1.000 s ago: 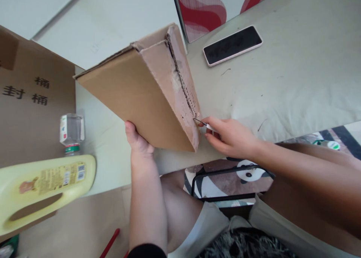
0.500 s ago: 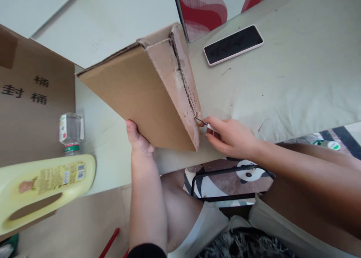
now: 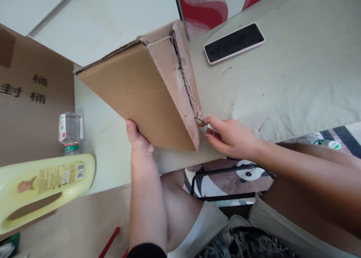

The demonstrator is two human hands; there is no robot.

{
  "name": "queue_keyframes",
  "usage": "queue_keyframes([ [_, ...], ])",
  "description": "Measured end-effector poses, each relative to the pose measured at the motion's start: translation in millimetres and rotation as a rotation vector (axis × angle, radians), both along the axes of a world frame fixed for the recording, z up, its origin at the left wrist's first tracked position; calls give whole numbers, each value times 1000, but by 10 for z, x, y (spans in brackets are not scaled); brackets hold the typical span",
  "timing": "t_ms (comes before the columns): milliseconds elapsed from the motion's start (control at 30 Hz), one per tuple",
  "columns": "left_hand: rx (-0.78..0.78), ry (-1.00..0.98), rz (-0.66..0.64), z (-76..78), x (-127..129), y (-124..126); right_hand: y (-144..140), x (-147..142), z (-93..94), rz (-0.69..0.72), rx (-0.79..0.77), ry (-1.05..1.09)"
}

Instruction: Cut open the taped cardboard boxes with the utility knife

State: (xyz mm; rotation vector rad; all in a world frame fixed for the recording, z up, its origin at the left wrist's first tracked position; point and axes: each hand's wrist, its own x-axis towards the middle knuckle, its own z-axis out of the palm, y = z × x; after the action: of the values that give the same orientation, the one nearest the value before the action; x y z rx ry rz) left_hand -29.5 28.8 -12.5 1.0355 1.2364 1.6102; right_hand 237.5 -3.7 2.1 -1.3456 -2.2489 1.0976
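Box point(image 3: 141, 88) barely shifted, right hand point(image 3: 229, 135) cutting

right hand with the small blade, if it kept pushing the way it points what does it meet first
Most likely the cardboard box: the right hand aims its small blade up-left, tip already at the box's torn corrugated edge.

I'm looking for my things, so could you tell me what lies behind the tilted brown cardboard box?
A red-and-white printed panel rises behind the brown cardboard box; the box hides its base.
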Motion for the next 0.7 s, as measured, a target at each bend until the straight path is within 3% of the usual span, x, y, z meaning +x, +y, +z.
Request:
queue_keyframes([
  [700, -12, 38, -9, 9, 27, -3, -14, -5, 8, 25, -40, 6],
])
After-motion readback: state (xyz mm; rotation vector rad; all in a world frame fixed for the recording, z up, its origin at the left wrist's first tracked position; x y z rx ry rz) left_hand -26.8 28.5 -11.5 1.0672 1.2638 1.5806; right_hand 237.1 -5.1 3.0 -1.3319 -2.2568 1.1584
